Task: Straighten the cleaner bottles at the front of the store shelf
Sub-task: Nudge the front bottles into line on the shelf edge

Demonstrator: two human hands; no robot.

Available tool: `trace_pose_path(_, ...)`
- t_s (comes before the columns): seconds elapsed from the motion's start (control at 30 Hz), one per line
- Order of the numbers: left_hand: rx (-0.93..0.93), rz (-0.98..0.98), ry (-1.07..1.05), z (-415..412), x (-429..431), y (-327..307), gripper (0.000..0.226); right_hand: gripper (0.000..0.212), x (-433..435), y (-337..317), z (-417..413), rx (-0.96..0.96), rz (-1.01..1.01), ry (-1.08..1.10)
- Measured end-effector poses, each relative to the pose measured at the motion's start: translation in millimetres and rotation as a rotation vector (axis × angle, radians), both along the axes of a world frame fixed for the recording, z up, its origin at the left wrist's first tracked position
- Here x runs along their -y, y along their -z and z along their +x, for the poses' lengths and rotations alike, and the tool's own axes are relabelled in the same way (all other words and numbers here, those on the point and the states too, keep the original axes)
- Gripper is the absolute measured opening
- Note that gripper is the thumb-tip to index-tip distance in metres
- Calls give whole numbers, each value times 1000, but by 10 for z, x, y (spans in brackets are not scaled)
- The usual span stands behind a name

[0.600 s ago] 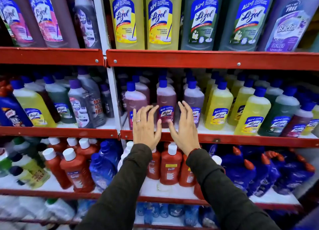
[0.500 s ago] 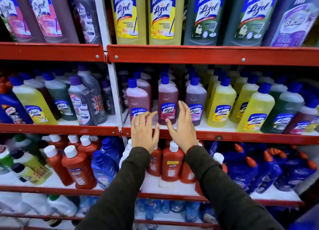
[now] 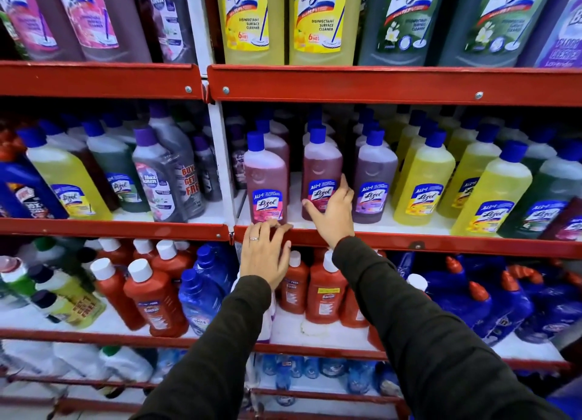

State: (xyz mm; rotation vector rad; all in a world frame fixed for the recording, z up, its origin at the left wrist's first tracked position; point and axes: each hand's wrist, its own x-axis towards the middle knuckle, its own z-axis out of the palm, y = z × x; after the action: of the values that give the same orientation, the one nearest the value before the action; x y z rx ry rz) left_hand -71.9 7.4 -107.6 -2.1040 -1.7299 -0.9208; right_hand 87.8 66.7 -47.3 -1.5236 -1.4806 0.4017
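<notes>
Red-railed store shelf point(image 3: 393, 241) in several tiers, split by a white upright point(image 3: 222, 167); middle tier packed several rows deep behind its front rail. Tall yellow and grey-green cleaner bottles on the tier above, bases hard against the upper rail point(image 3: 378, 84), leaving little headroom over the blue caps below. Yellow bottles point(image 3: 422, 183) crowding the right side of the middle tier, shoulder to shoulder. Three pink-to-purple cleaner bottles at the front, just right of the upright: left pink bottle point(image 3: 266, 183) standing at the rail edge, middle pink bottle point(image 3: 321, 177) set slightly further back, purple bottle point(image 3: 373, 180) just beside it. Narrow strips of bare white shelf between these three, and a little open board in front of the middle one. Orange-red bottles point(image 3: 326, 290) with white caps on the tier below, directly under both forearms. Right hand point(image 3: 333, 213) against the lower front of the middle pink bottle, thumb to its left, fingers point(image 3: 345, 186) spread up its right side, partly wrapped, not fully closed. Left hand point(image 3: 266, 256) flat over the red rail below the left pink bottle, fingers point(image 3: 277, 227) apart, tips at the bottle's base, holding nothing
</notes>
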Motion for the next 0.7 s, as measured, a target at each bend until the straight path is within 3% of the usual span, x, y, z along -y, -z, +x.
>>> trace_pose_path(0.17,-20,5,-19,-25,-42,-20,31,107,-174,-77,-88,-65,-43,75)
trace_pose_path(0.7,12,-31,-61,26,-84,7,27,98,111,41,-63,82,4,89)
